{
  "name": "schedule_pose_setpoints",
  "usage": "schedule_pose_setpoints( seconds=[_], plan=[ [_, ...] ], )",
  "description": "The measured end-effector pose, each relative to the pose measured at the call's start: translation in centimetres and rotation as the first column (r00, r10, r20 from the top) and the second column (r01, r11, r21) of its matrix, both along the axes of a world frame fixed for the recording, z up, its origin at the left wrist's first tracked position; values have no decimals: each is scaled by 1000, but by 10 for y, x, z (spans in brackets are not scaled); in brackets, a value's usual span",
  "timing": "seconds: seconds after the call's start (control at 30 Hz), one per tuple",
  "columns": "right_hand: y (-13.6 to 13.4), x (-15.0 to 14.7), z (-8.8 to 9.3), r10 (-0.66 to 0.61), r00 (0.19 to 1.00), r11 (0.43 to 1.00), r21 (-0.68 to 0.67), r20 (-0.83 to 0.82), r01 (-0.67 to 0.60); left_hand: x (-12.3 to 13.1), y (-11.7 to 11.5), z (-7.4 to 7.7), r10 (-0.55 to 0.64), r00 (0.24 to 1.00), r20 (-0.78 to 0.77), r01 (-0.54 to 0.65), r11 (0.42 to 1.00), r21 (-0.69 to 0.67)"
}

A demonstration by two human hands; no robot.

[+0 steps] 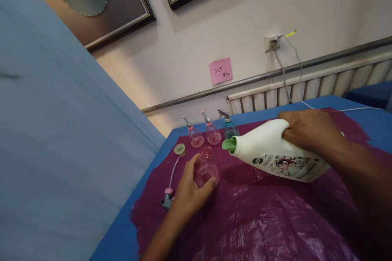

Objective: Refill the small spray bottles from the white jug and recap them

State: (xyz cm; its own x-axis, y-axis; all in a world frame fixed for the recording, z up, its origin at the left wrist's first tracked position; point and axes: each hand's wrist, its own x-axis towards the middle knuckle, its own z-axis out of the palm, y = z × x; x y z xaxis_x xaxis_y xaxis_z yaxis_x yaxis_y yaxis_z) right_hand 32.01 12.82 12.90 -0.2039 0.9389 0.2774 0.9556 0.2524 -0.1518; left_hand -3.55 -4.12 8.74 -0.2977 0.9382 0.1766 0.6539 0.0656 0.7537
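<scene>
My left hand [190, 189] wraps around a small clear pink bottle [207, 167] that stands open-topped on the purple plastic sheet [260, 216]. My right hand [309, 130] grips the handle of a large white detergent jug [275, 153], tipped almost flat. Its green spout [229, 144] points left, a little to the right of the small bottle's mouth. No liquid shows between them.
Three small spray bottles [211, 132] stand in a row behind. A loose spray head with tube [168, 197] and a beige cap [179, 149] lie left of my left hand. A blue cloth covers the table; a blue panel [61, 130] rises at left.
</scene>
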Motion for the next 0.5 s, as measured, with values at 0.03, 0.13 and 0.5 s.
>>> schedule_pose_setpoints(
  seconds=[0.03,0.13,0.5],
  plan=[
    [-2,-2,0,10,1000,1000,-2,-1,-10,0,-2,2,-5,1000,-14,5,1000,2],
    [-6,-8,0,35,999,999,-6,5,-35,3,-9,10,-15,999,-44,15,1000,-2],
    [-9,-11,3,29,998,999,31,55,-31,1,-16,28,1,997,-79,0,1000,1]
  ],
)
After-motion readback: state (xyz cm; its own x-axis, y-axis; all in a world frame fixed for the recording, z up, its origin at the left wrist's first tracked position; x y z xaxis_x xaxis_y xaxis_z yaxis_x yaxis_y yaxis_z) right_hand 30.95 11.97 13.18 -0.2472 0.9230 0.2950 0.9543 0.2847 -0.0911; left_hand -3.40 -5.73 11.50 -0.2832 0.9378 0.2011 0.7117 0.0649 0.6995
